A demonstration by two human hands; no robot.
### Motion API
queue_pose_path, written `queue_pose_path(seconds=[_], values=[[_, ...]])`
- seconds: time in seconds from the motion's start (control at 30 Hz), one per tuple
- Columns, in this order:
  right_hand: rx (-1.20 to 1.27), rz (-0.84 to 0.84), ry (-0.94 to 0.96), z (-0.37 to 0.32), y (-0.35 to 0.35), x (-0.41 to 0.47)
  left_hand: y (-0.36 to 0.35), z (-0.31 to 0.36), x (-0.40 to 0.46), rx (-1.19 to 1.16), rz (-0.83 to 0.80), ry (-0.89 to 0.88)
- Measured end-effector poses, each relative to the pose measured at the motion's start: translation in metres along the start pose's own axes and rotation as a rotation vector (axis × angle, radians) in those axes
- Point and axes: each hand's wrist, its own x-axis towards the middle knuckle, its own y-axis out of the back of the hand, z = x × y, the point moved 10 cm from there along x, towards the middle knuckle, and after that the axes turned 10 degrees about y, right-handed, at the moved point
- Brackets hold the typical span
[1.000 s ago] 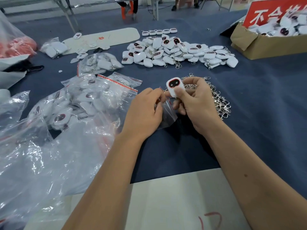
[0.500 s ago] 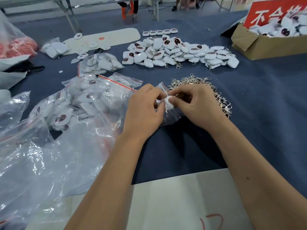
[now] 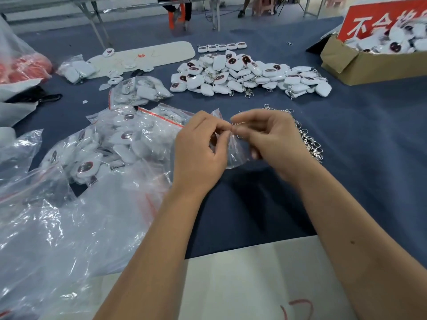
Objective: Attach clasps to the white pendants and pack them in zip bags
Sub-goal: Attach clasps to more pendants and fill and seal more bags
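Clear zip bag [image 3: 233, 151] is pinched at its mouth by left hand [image 3: 201, 148] and right hand [image 3: 268, 137]; recommend running both grips outward along the seal until fully pressed.

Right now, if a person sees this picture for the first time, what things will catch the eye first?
Two bare hands meet at the centre, the left hand and right hand pinching a small clear zip bag. Behind them lies a pile of white pendants on the blue table. Glossy bags of packed pendants fill the left.
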Motion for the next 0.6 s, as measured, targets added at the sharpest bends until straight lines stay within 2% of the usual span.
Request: queue_pose_path(seconds=[0.07,0.13,0.23,0.33,0.43,0.6], values=[[-0.12,0.256,0.007,-0.002,0.036,0.011,-0.004,-0.003,0.0,-0.005,-0.036,0.017],[-0.373,0.368,0.014,-0.004,0.065,0.026,-0.013,-0.006,0.0,0.001,-0.088,0.037],[-0.772,0.381,-0.04,0.004,0.1,0.057,-0.028,-0.005,-0.001,0.021,-0.163,0.039],[-1.123,0.234,-0.239,0.034,0.129,0.085,-0.035,-0.001,-0.004,0.032,-0.177,0.012],[-1.119,0.197,-0.414,0.065,0.155,0.094,-0.038,-0.002,-0.006,0.025,-0.183,0.031],[-1.015,0.079,-0.497,0.101,0.166,0.1,-0.047,-0.008,-0.007,0.054,-0.24,0.073]])
